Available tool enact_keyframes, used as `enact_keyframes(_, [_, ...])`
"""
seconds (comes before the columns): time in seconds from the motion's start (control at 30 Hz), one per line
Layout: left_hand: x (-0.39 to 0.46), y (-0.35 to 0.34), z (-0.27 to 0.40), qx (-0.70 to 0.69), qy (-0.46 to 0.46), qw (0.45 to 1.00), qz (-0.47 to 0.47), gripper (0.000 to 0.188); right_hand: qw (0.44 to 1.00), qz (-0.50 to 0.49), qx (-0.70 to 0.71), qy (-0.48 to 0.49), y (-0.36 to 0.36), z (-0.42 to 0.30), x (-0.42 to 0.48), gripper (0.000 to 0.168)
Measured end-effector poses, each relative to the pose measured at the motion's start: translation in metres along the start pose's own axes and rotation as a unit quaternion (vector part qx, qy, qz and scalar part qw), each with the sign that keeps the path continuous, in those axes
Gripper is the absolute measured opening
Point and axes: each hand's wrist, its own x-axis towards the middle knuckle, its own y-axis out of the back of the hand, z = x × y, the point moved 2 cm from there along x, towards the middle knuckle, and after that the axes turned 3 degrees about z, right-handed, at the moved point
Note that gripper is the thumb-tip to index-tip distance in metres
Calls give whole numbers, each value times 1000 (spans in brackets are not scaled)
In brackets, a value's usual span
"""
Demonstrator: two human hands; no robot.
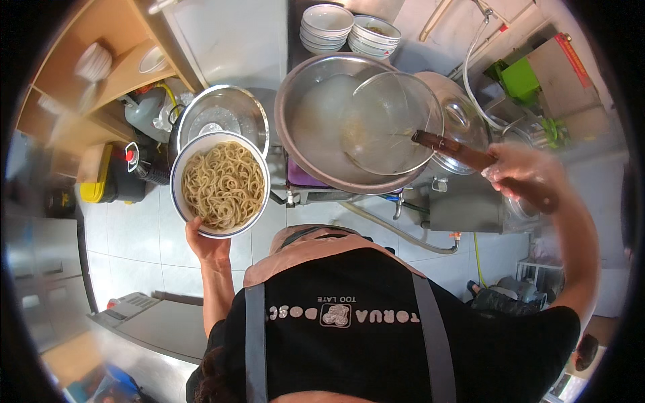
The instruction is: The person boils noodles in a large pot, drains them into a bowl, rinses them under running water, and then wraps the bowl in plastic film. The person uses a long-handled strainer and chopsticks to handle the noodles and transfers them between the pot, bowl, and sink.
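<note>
My left hand [207, 244] holds a white bowl with a blue rim [176, 201] from below, thumb over the near edge. Cooked noodles [224, 186] fill the bowl. In my right hand [524, 171] is the brown wooden handle [453, 150] of a round wire-mesh strainer [393, 123]. The strainer hangs over the wide metal pot [287, 146], which contains cloudy liquid [317, 121]. Whether its mesh touches the liquid I cannot tell. A few strands show near the strainer's middle. Behind the bowl stands a metal pot [262, 111], partly hidden by it.
Stacked white bowls [327, 27] stand behind the big pot. A metal lid [463, 121] lies right of it. A hose [468, 65] hangs at the upper right. Wooden shelves [121, 85], a gas cylinder [146, 116] and a dark bottle [151, 172] are at left.
</note>
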Motion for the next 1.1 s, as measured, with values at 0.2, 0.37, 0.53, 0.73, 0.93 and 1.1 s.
enact_keyframes(0.2, [-3,-1,2,-16,8,1000,-5,68,994,-81,69,13,-14,-23,26,29])
enact_keyframes(0.37, [-5,-6,2,-12,6,1000,-18,70,955,-126,268,12,-72,4,59,27])
enact_keyframes(0.53, [-1,-3,4,-11,15,999,-27,69,929,-68,361,52,-127,26,67,29])
enact_keyframes(0.73, [1,-9,6,20,5,998,-53,71,920,4,372,122,-139,46,18,34])
enact_keyframes(0.93, [-10,-10,7,18,16,998,-57,72,902,94,385,168,-152,75,-34,39])
enact_keyframes(1.1, [-8,-5,9,24,24,996,-77,70,893,63,425,130,-150,105,-51,43])
